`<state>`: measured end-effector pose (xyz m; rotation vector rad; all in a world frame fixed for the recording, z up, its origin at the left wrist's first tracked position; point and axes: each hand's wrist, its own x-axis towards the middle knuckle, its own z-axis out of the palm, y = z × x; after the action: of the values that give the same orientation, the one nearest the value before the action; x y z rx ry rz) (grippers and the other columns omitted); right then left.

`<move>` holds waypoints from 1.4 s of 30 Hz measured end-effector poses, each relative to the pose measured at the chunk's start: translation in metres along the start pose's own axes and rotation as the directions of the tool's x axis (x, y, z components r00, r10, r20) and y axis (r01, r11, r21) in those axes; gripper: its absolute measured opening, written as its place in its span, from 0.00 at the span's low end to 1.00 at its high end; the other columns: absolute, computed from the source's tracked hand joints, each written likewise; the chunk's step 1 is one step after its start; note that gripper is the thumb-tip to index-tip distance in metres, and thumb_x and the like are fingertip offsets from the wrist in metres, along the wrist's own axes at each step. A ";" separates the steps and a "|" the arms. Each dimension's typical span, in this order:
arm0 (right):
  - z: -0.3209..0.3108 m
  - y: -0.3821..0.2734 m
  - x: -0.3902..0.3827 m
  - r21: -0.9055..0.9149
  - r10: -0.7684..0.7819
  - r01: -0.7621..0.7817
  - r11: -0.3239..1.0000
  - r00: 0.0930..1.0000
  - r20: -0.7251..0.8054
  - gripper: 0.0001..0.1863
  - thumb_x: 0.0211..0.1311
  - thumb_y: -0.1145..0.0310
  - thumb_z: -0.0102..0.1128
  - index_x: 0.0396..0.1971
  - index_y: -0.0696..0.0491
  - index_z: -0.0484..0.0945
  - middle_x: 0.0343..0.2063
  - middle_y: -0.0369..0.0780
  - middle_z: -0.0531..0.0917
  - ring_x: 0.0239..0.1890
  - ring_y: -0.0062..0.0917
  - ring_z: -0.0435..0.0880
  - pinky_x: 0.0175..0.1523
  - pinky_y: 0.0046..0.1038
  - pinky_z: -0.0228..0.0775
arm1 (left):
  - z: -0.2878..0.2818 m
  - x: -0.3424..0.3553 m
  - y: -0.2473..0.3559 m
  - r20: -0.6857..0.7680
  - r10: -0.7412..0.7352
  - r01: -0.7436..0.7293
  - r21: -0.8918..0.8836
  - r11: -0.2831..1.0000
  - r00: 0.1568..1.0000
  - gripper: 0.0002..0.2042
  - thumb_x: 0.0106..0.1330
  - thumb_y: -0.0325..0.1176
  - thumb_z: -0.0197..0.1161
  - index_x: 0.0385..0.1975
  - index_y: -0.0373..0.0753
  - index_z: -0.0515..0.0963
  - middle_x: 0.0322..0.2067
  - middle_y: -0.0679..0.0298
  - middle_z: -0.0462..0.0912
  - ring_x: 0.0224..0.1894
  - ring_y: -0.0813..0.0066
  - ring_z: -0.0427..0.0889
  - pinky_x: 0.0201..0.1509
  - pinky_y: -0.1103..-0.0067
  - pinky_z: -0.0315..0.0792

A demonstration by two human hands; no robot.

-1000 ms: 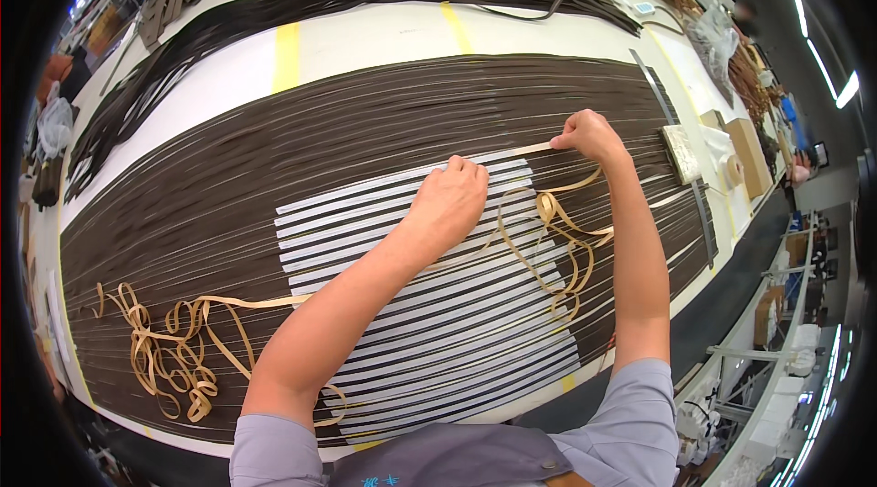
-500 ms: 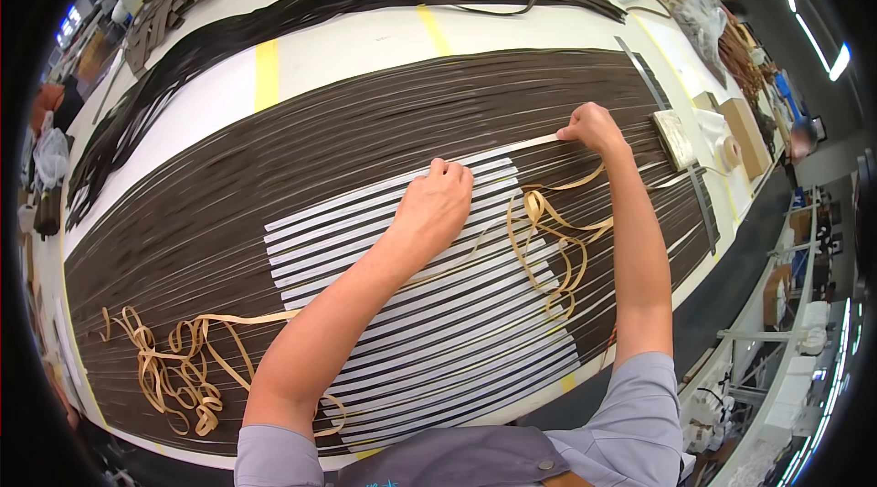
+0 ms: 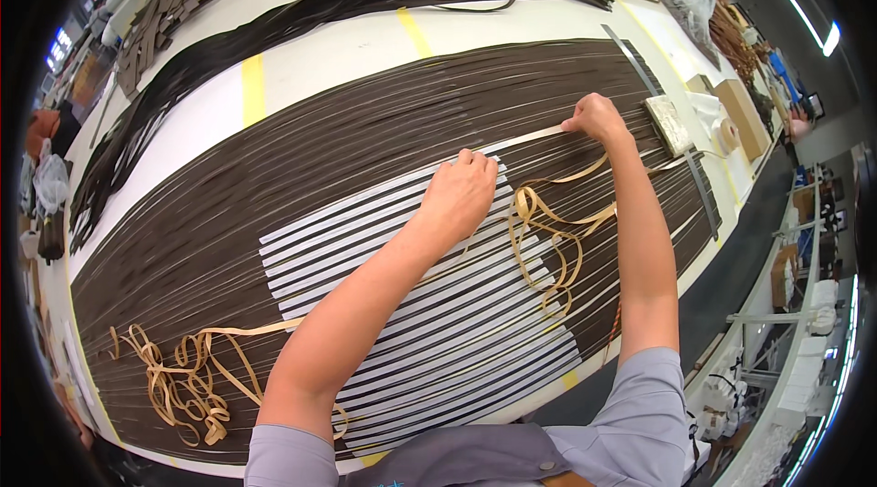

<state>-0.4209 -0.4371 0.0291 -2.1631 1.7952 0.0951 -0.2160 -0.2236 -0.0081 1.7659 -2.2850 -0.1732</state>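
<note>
A pale flat strip (image 3: 534,137) runs slantwise over a broad sheet of dark brown strips (image 3: 365,112). My right hand (image 3: 596,117) pinches its right part between thumb and fingers and holds it taut. Bent and close together, the fingers of my left hand (image 3: 464,190) bear on the same strip at the top right corner of a white-striped woven panel (image 3: 438,332); the fingertips are partly hidden. Tan strip loops (image 3: 525,204) lie between my forearms, right of the panel. More tangled tan strip (image 3: 164,377) lies left of my left forearm.
A wrapped block (image 3: 669,126) rests on a grey metal bar (image 3: 702,195) across the right ends of the brown strips. A long dark bundle (image 3: 301,12) lies beyond the sheet. Rolls of tape (image 3: 728,133) and a cardboard piece (image 3: 742,126) are at the table's right edge.
My left hand has slid right along the pale strip, toward the panel's right corner. My right hand keeps its pinch with little movement. The whole view has shifted slightly.
</note>
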 end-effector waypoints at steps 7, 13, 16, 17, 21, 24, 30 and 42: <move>0.008 0.030 0.005 -0.035 -0.075 0.069 0.997 0.977 -0.199 0.15 0.45 0.63 0.75 0.22 0.58 0.80 0.30 0.47 0.85 0.36 0.41 0.83 0.42 0.39 0.74 | 0.015 0.024 0.005 -0.072 0.104 -0.094 0.127 0.987 0.992 0.12 0.57 0.28 0.59 0.40 0.33 0.75 0.40 0.56 0.79 0.47 0.61 0.77 0.43 0.70 0.75; -0.050 0.105 -0.068 0.103 0.088 -0.058 0.993 0.946 -0.313 0.11 0.47 0.64 0.70 0.26 0.56 0.81 0.27 0.46 0.84 0.34 0.39 0.84 0.41 0.39 0.74 | 0.016 0.029 0.003 -0.138 0.115 -0.105 0.077 0.991 0.984 0.13 0.57 0.24 0.56 0.43 0.35 0.74 0.45 0.55 0.78 0.48 0.59 0.76 0.44 0.67 0.74; -0.036 0.146 -0.113 -0.015 0.061 -0.064 0.998 0.989 -0.133 0.12 0.45 0.61 0.71 0.23 0.54 0.83 0.18 0.40 0.83 0.23 0.24 0.82 0.31 0.32 0.72 | 0.012 0.031 0.010 -0.120 0.106 -0.102 0.037 0.994 0.987 0.14 0.57 0.22 0.55 0.45 0.35 0.73 0.45 0.55 0.78 0.48 0.55 0.77 0.45 0.62 0.74; -0.026 0.152 -0.125 0.084 0.091 -0.090 0.992 0.996 -0.002 0.14 0.44 0.59 0.71 0.23 0.54 0.83 0.18 0.41 0.83 0.24 0.25 0.82 0.31 0.32 0.72 | 0.019 0.032 0.008 -0.154 0.128 -0.125 0.030 0.992 0.980 0.15 0.57 0.21 0.54 0.46 0.34 0.73 0.45 0.55 0.78 0.48 0.54 0.77 0.46 0.61 0.74; 0.036 0.147 -0.135 0.182 -0.201 0.208 0.961 0.978 -0.059 0.17 0.41 0.58 0.72 0.23 0.58 0.83 0.22 0.48 0.83 0.27 0.37 0.83 0.37 0.35 0.74 | 0.019 0.025 -0.014 -0.135 0.150 -0.140 0.080 0.987 0.980 0.22 0.55 0.17 0.49 0.52 0.33 0.72 0.50 0.55 0.79 0.49 0.48 0.76 0.52 0.65 0.73; 0.043 0.143 -0.153 0.320 -0.080 0.117 0.940 0.989 -0.128 0.15 0.42 0.61 0.70 0.21 0.59 0.81 0.21 0.49 0.81 0.27 0.38 0.83 0.37 0.36 0.73 | 0.008 0.027 0.003 -0.064 0.132 -0.127 0.073 0.989 0.989 0.23 0.55 0.16 0.49 0.54 0.32 0.71 0.52 0.56 0.78 0.50 0.49 0.75 0.54 0.66 0.72; 0.039 0.187 -0.182 0.410 0.180 -0.036 0.911 0.930 -0.319 0.10 0.46 0.67 0.64 0.23 0.61 0.80 0.23 0.50 0.83 0.27 0.39 0.84 0.37 0.37 0.74 | 0.003 0.020 0.023 0.029 0.066 -0.066 0.021 0.998 0.997 0.22 0.62 0.17 0.44 0.58 0.33 0.70 0.53 0.52 0.78 0.54 0.51 0.73 0.61 0.66 0.67; 0.000 0.054 -0.212 0.840 -0.075 0.181 0.512 0.983 -0.166 0.12 0.61 0.62 0.65 0.36 0.56 0.77 0.22 0.31 0.75 0.21 0.10 0.69 0.22 0.16 0.58 | 0.002 -0.012 -0.015 -0.184 0.000 -0.036 -0.196 0.980 0.983 0.19 0.57 0.19 0.49 0.50 0.31 0.73 0.45 0.47 0.80 0.49 0.48 0.76 0.55 0.62 0.71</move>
<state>-0.5168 -0.2452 0.0718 -1.5280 1.2576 -0.8094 -0.1998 -0.2159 -0.0146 1.5912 -2.0761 -0.2179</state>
